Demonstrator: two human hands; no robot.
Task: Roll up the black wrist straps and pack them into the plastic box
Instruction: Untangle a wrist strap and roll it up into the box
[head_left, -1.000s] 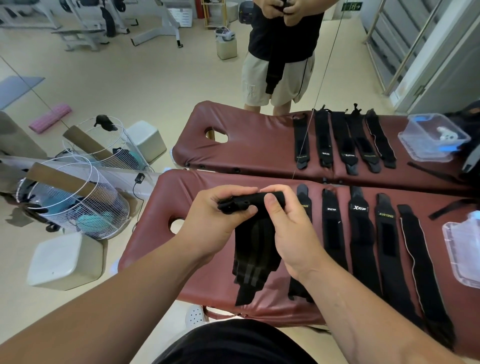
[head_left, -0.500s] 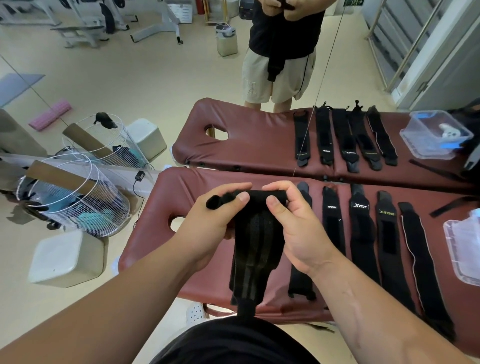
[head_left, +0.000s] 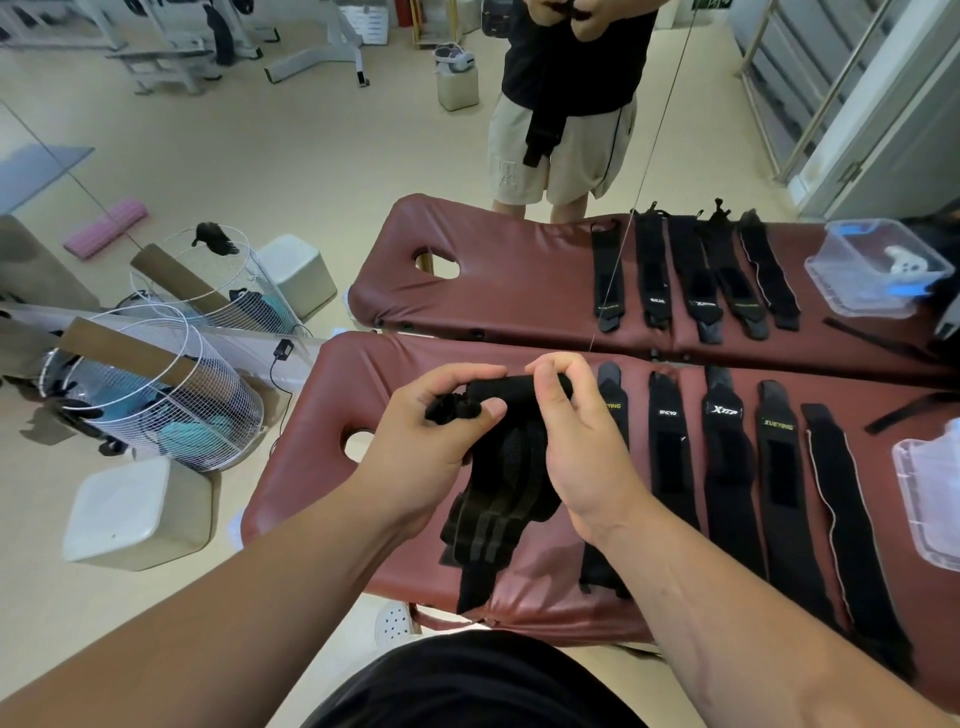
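Hanging from both hands above the left half of the maroon massage bench (head_left: 322, 441), the black wrist strap (head_left: 498, 499) has only its top end wound into a short roll. The long tail droops limp to the bench's near edge. The left hand (head_left: 436, 431) has its fingers curled round the roll's left end, where a small loop bunches out, with the thumb pressed on top. The right hand (head_left: 582, 441) pinches the roll's right end between thumb and bent fingers.

By the way it sags and folds, the strap looks light, soft and slightly elastic. It is not fragile, but it is likely springy enough to unwind if the pinch eases. The best hold seems to be on the roll itself, with thumbs on top and fingers beneath, so each turn is kept tight while the tail feeds up. The woven surface should give good friction, so slipping is a small worry. A loose, cone-shaped roll is the likelier fault.

Five more flat straps (head_left: 727, 467) lie side by side across the bench's middle and right part. The clear plastic box (head_left: 930, 493) sits at the bench's right end, partly out of view.
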